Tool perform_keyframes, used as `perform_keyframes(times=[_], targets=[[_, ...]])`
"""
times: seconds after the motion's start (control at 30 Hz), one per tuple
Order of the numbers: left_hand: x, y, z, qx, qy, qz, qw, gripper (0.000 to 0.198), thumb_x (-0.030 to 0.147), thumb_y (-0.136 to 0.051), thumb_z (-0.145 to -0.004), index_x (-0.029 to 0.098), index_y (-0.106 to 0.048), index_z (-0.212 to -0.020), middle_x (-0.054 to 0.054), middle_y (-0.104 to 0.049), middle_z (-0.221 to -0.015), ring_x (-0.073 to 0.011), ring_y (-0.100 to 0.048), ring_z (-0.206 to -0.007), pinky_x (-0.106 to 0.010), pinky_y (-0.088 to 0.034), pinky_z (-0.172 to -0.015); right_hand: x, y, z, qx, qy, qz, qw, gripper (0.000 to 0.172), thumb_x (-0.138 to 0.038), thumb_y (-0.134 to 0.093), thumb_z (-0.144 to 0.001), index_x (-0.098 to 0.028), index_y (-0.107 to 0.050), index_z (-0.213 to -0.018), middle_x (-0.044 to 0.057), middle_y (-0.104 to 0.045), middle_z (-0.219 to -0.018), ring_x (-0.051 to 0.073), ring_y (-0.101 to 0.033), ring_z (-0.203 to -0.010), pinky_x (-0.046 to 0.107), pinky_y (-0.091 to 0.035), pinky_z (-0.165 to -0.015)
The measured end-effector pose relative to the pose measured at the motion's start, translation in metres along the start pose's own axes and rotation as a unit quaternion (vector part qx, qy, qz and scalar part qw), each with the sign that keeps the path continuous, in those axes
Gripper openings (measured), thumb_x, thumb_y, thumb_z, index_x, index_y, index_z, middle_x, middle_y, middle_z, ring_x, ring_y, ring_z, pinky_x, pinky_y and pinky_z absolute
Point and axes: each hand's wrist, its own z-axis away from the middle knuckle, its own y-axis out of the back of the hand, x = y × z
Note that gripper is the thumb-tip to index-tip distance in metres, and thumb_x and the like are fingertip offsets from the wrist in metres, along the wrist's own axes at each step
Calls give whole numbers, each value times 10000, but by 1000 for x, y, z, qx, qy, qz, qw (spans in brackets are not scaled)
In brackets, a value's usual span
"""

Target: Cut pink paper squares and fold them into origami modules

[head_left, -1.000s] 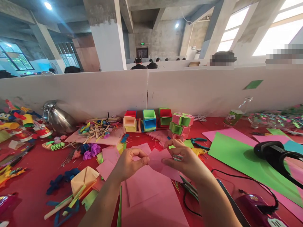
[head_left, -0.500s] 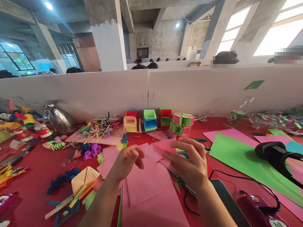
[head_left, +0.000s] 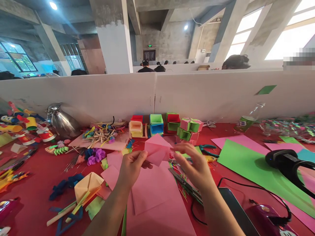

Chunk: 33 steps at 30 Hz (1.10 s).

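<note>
My left hand (head_left: 134, 167) pinches a folded piece of pink paper (head_left: 157, 147) by its left corner, thumb on top and fingers beneath. The paper is held up over the stack, tilted, with a crease across it. My right hand (head_left: 193, 164) is at the paper's right corner with its fingers apart; whether a fingertip touches the edge I cannot tell. Below both hands lie pink sheets (head_left: 157, 213), stacked and slightly askew. A utility knife (head_left: 185, 185) lies beside the stack, partly under my right hand.
Folded paper boxes (head_left: 156, 124) stand by the white partition (head_left: 110, 95). Left are a steel jug (head_left: 62, 121), craft sticks (head_left: 102, 136) and a peach paper shape (head_left: 88, 186). Right are pliers (head_left: 208, 150), a green sheet (head_left: 241, 164), a phone (head_left: 237, 209) and a black cable (head_left: 246, 184).
The pink paper has passed from my right hand to my left, which now grips its left corner. My right hand has let go and its fingers have spread at the other corner.
</note>
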Motion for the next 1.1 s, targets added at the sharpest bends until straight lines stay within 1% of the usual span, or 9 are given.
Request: perform_keyframes(times=[0.07, 0.1, 0.23, 0.33, 0.4, 0.57, 0.73, 0.9, 1.1], targets=[[-1, -3, 1, -26, 15, 14, 999, 361, 447, -566, -795, 131, -670, -654, -46, -684, -563, -152, -638, -520, -240, -458, -538, 0, -3, -2, -83, -63, -50, 993, 271, -425, -540, -848, -196, -676, -797, 72, -632, -939, 226, -561, -930, 351, -424, -833], [-1, -4, 2, -50, 23, 19, 998, 370, 445, -561, -797, 126, -674, -649, -60, -698, -592, -151, -638, -529, -241, -458, -543, 0, -5, -2, -97, -92, -77, 988, 312, -452, -534, -843, -186, -667, -746, 71, -627, -922, 223, -559, -920, 337, -425, -817], [0, -4, 3, -154, 52, 29, 986, 348, 400, -565, -799, 120, -674, -624, -81, -719, -659, -129, -622, -550, -231, -456, -564, 2, -10, -2, -84, -180, -154, 968, 372, -484, -557, -813, -183, -583, -597, 29, -564, -747, 187, -538, -818, 292, -414, -745], [0, -2, 4, -180, 57, 31, 982, 324, 386, -573, -789, 125, -657, -618, -60, -701, -625, -111, -591, -514, -225, -453, -542, 4, -10, -2, -76, -190, -157, 966, 371, -467, -574, -803, -183, -548, -565, 15, -530, -735, 170, -516, -808, 291, -398, -784], [-1, -2, 3, -188, 55, 23, 980, 320, 393, -596, -776, 127, -636, -602, -45, -679, -593, -105, -576, -502, -220, -454, -530, 5, -9, -2, -70, -180, -145, 970, 368, -456, -586, -793, -180, -549, -552, 20, -524, -762, 172, -512, -831, 289, -394, -793], [-7, -3, 1, -193, 59, -35, 979, 311, 398, -627, -767, 135, -604, -602, -29, -666, -585, -102, -581, -499, -214, -462, -516, 4, -9, -1, -41, -185, -118, 975, 346, -451, -607, -763, -179, -590, -550, 37, -496, -862, 173, -502, -817, 274, -415, -682], [-10, -3, 2, -200, 58, -44, 977, 308, 400, -602, -779, 133, -589, -627, -50, -689, -624, -99, -588, -476, -214, -469, -499, 5, -8, -1, -30, -162, -88, 982, 338, -444, -605, -773, -183, -606, -558, 41, -496, -864, 185, -502, -859, 297, -414, -775], [-8, -3, 1, -210, 58, -25, 976, 338, 452, -621, -760, 118, -625, -709, -99, -724, -703, -161, -666, -593, -249, -494, -561, 3, -8, 0, -46, -145, -74, 986, 313, -438, -610, -777, -189, -630, -589, 46, -522, -864, 199, -511, -866, 320, -414, -789], [-15, -11, -3, -148, 41, 5, 988, 433, 520, -610, -753, 93, -675, -786, -93, -709, -649, -168, -646, -547, -258, -470, -545, -3, -19, 2, -52, -128, -53, 989, 249, -429, -611, -777, -200, -673, -701, 66, -554, -946, 233, -508, -979, 361, -396, -877]])
